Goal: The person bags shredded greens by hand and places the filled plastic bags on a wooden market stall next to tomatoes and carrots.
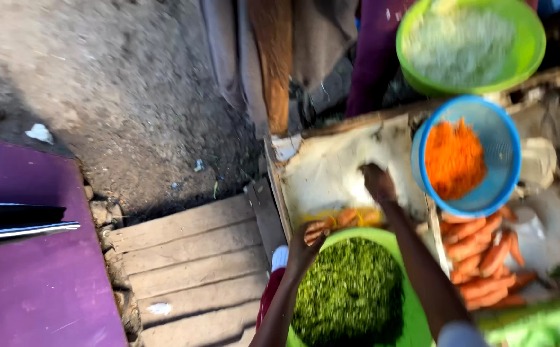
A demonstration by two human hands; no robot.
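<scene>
While the head camera looks down, the scene reads so:
Left hand [305, 247]: at the 11 o'clock rim of the green basin [415, 321], fingers curled on a carrot [318, 227].
Right hand [378, 183]: above the basin on the pale cloth [331, 170]; grip cannot be told, blurred.
Basin: heaped with chopped greens [350, 292], low centre on the worktop [273, 193].
Around: blue colander [505, 160] of grated carrot at 2 o'clock, whole carrots [485, 257] at 3, a second green bowl [530, 45] beyond.
Edges: worktop ends left; wooden planks [190, 257] and bare ground [100, 77] lie open.
</scene>
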